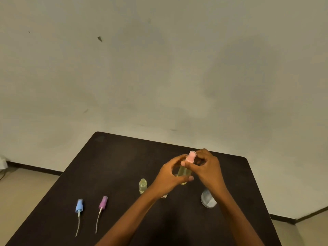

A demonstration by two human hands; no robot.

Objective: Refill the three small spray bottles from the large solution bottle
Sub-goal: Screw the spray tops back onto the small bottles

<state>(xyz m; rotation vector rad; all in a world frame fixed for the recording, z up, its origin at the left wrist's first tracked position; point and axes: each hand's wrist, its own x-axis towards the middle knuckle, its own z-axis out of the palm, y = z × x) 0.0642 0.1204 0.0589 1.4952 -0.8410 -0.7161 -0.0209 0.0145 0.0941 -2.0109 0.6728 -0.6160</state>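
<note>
Now the left hand (170, 176) grips the small clear bottle (184, 172); the right hand (207, 167) pinches its pink plastic spray cap (191, 156). Better keep it upright and twist gently.

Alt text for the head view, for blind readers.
The left hand grips a small bottle of yellowish liquid while the right hand pinches its pink spray cap, over a dark table. An uncapped bottle stands nearby; a blue spray head and a purple spray head lie left.
</note>
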